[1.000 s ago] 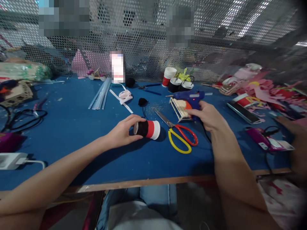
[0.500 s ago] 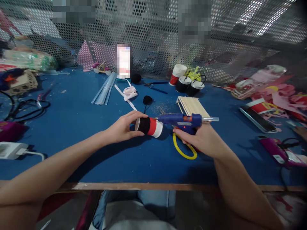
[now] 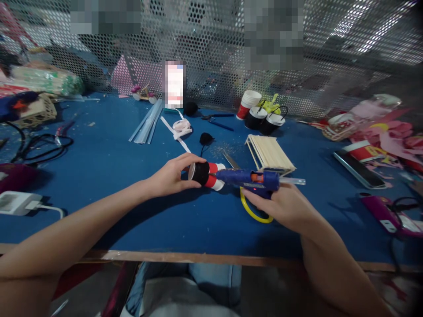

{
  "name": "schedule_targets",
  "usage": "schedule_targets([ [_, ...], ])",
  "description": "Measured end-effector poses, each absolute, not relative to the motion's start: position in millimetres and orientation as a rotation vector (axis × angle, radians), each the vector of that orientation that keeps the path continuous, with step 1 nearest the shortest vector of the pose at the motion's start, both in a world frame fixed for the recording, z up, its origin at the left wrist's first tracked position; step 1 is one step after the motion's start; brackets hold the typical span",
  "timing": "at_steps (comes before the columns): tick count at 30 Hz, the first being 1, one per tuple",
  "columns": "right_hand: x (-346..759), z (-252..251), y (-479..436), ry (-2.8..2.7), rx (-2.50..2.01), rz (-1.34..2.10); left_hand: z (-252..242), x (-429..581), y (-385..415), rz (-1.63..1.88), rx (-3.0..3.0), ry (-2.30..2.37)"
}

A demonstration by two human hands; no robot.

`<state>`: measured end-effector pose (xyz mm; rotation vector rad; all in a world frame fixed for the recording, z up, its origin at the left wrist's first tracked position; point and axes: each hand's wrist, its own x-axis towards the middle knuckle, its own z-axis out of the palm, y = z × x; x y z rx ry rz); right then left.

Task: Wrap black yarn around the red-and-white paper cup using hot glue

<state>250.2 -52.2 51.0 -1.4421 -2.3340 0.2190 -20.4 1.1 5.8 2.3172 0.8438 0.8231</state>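
Note:
My left hand [image 3: 170,177] grips a paper cup [image 3: 200,174] lying on its side, its base end wrapped in black and its other part red and white. In my right hand [image 3: 286,204] is a blue hot glue gun [image 3: 251,179] with a clear glue stick poking out of its back and a small red light on its body. The gun's nozzle points left and lies across the red part of the cup. Under the gun are scissors, their yellow handle [image 3: 253,211] showing beside my right fingers. Black yarn [image 3: 206,139] lies just behind the cup.
Behind my hands are a popsicle-stick piece [image 3: 271,152], white ribbon [image 3: 181,127], clear glue sticks [image 3: 147,123] and blue-handled pliers [image 3: 220,121]. Black-wrapped cups [image 3: 256,118] stand near the mesh screen. A phone [image 3: 359,168] lies to the right, a white plug [image 3: 16,203] to the left.
The glue gun's nozzle has come down from the cup's upper edge to the middle of its red part. My left hand still holds the cup in nearly the same place.

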Motion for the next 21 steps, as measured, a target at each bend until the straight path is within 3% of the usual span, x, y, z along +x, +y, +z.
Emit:
schedule_targets([
  [4,245,54,-54,-2.326,-1.456,0.172,5,-20,1,0.825,2.306,0.847],
  [11,240,63,-58,-2.27,-1.389,0.388,6,-20,0,0.817,2.288,0.868],
  [21,250,56,-55,-2.444,-1.442,0.195,8,-21,0,0.816,2.434,0.788],
])
